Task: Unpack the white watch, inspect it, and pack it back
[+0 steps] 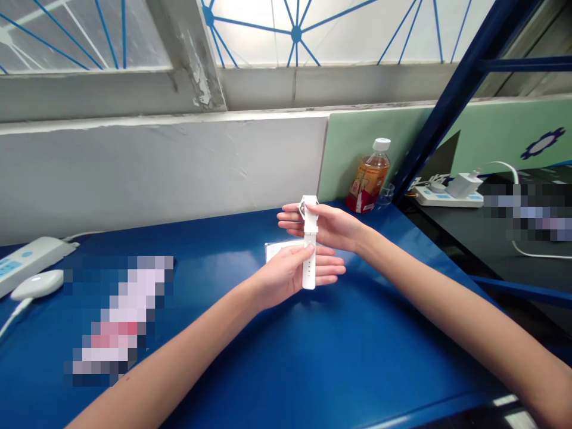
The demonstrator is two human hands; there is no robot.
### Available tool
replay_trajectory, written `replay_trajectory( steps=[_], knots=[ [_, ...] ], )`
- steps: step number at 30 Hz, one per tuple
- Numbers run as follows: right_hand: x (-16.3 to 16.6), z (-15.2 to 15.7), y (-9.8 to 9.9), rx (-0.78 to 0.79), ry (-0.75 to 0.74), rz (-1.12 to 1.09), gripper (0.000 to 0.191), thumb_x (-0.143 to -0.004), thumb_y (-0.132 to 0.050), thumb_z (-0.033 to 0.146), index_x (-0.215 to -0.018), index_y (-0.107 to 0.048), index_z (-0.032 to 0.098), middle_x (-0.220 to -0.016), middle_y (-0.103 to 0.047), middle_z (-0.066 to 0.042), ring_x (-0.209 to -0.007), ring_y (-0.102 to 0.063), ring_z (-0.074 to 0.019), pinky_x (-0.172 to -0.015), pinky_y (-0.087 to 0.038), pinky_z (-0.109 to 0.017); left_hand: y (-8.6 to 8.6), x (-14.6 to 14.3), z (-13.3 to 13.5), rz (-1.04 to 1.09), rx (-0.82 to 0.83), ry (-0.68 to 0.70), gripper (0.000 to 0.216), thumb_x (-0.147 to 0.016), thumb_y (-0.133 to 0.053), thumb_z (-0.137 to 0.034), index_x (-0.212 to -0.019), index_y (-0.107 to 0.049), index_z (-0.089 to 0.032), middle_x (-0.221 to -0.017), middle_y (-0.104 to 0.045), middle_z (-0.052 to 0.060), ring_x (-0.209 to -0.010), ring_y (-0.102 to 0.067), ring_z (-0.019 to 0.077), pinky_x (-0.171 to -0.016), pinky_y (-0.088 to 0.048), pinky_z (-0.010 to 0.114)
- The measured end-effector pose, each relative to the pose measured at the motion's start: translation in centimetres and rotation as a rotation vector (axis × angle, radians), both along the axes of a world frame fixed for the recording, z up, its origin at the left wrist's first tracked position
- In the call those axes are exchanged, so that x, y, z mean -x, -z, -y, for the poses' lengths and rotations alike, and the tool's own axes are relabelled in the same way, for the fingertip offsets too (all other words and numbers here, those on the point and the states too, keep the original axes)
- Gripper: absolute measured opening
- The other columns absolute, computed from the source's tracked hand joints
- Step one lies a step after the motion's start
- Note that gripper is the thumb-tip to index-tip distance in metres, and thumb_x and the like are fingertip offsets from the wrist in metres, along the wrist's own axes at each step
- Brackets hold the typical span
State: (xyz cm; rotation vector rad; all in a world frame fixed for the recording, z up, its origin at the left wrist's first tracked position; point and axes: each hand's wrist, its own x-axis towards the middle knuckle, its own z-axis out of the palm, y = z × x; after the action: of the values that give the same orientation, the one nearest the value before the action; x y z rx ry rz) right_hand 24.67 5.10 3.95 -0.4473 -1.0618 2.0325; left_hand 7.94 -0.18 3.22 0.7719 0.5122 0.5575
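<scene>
A white wristwatch (309, 262) is stretched out lengthwise between my two hands, above the blue tabletop (357, 333). My left hand (286, 274) pins the strap's lower, holed part with the thumb across the flat fingers. Farther up, my right hand (333, 226) has its thumb on the upper part near the watch case, its fingers extended behind. The strap hides the dial side, so the watch face cannot be made out. Behind my left hand lies a flat white item (279, 247), partly covered by the hands.
A bottle of reddish-brown drink (370, 179) stands at the back right, beside a small clear cup (386, 193). On the left are a white power strip (38, 259), a white charger (38, 286) and a blurred object (123, 316). A dark blue metal post (447, 107) rises at right.
</scene>
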Motion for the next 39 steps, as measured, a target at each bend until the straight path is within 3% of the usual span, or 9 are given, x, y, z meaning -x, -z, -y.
replay_trajectory(
  steps=[5, 12, 15, 19, 22, 29, 31, 34, 39],
  knots=[
    [-0.1, -0.1, 0.3, -0.025, -0.009, 0.001, 0.031, -0.101, -0.041, 0.017, -0.120, -0.063, 0.007, -0.127, -0.067, -0.016, -0.119, -0.063, -0.0210, -0.109, -0.045, -0.035, 0.6, 0.0, 0.2, 0.031, 0.036, 0.065, 0.030, -0.101, -0.047, -0.019, -0.107, -0.070, -0.002, -0.118, -0.068, 0.025, -0.106, -0.069, 0.0309, -0.100, -0.048, 0.046],
    [-0.2, 0.0, -0.1, 0.056, 0.002, 0.068, 0.029, -0.100, -0.043, 0.015, -0.120, -0.062, 0.007, -0.123, -0.069, -0.014, -0.087, -0.074, -0.0128, -0.080, -0.060, -0.020, 0.4, 0.5, 0.1, 0.070, 0.033, 0.163, 0.033, -0.102, -0.043, -0.018, -0.115, -0.067, 0.000, -0.132, -0.059, 0.027, -0.118, -0.063, 0.0338, -0.102, -0.047, 0.046],
    [-0.3, 0.0, 0.0, 0.091, 0.026, 0.065, 0.031, -0.102, -0.040, 0.017, -0.122, -0.061, 0.008, -0.123, -0.069, -0.014, -0.087, -0.073, -0.0124, -0.082, -0.059, -0.021, 0.3, 0.4, 0.0, 0.062, 0.038, 0.110, 0.028, -0.101, -0.045, -0.016, -0.117, -0.064, -0.001, -0.126, -0.063, 0.027, -0.115, -0.065, 0.0332, -0.101, -0.047, 0.047],
    [-0.4, -0.2, 0.4, 0.109, 0.043, 0.052, 0.031, -0.102, -0.039, 0.020, -0.124, -0.060, 0.010, -0.126, -0.068, -0.012, -0.102, -0.071, -0.0160, -0.089, -0.058, -0.026, 0.3, 0.3, 0.0, 0.056, 0.021, 0.027, 0.025, -0.098, -0.052, -0.014, -0.122, -0.057, -0.007, -0.109, -0.072, 0.023, -0.101, -0.072, 0.0317, -0.098, -0.048, 0.051],
    [-0.4, -0.3, 0.6, 0.103, 0.043, 0.035, 0.032, -0.102, -0.040, 0.021, -0.124, -0.060, 0.011, -0.128, -0.067, -0.012, -0.108, -0.068, -0.0172, -0.094, -0.055, -0.027, 0.3, 0.3, -0.1, 0.054, 0.006, 0.014, 0.022, -0.097, -0.054, -0.015, -0.116, -0.060, -0.007, -0.108, -0.072, 0.023, -0.102, -0.071, 0.0317, -0.099, -0.047, 0.050],
    [-0.4, -0.5, 0.9, 0.144, 0.086, 0.034, 0.028, -0.098, -0.044, 0.013, -0.118, -0.062, 0.008, -0.111, -0.074, -0.011, -0.085, -0.073, -0.0138, -0.084, -0.059, -0.025, -0.4, 0.2, -0.2, 0.009, 0.025, -0.011, 0.026, -0.100, -0.047, -0.016, -0.112, -0.065, -0.002, -0.117, -0.068, 0.026, -0.111, -0.067, 0.0318, -0.103, -0.044, 0.048],
    [-0.4, -0.6, 1.0, 0.153, 0.060, 0.029, 0.029, -0.098, -0.042, 0.013, -0.117, -0.063, 0.007, -0.109, -0.074, -0.012, -0.087, -0.073, -0.0149, -0.085, -0.058, -0.026, -0.5, 0.1, -0.2, 0.002, 0.025, -0.004, 0.027, -0.100, -0.045, -0.015, -0.112, -0.064, -0.001, -0.118, -0.068, 0.027, -0.111, -0.067, 0.0325, -0.103, -0.044, 0.049],
    [-0.4, -0.5, 0.8, 0.147, 0.012, 0.011, 0.036, -0.102, -0.036, 0.024, -0.118, -0.062, 0.006, -0.114, -0.072, -0.015, -0.100, -0.071, -0.0195, -0.095, -0.054, -0.033, -0.3, 0.2, -0.2, 0.000, 0.024, 0.014, 0.027, -0.098, -0.044, -0.012, -0.113, -0.064, 0.000, -0.119, -0.067, 0.027, -0.113, -0.066, 0.0338, -0.104, -0.043, 0.051],
    [-0.3, -0.3, 0.0, 0.154, -0.027, -0.009, 0.065, -0.101, -0.023, 0.053, -0.119, -0.062, 0.005, -0.120, -0.069, -0.019, -0.107, -0.068, -0.0254, -0.102, -0.048, -0.041, -0.1, 0.4, -0.4, 0.022, 0.020, 0.042, 0.028, -0.097, -0.047, -0.014, -0.115, -0.064, -0.001, -0.122, -0.066, 0.026, -0.118, -0.062, 0.0343, -0.108, -0.039, 0.052]
  ],
)
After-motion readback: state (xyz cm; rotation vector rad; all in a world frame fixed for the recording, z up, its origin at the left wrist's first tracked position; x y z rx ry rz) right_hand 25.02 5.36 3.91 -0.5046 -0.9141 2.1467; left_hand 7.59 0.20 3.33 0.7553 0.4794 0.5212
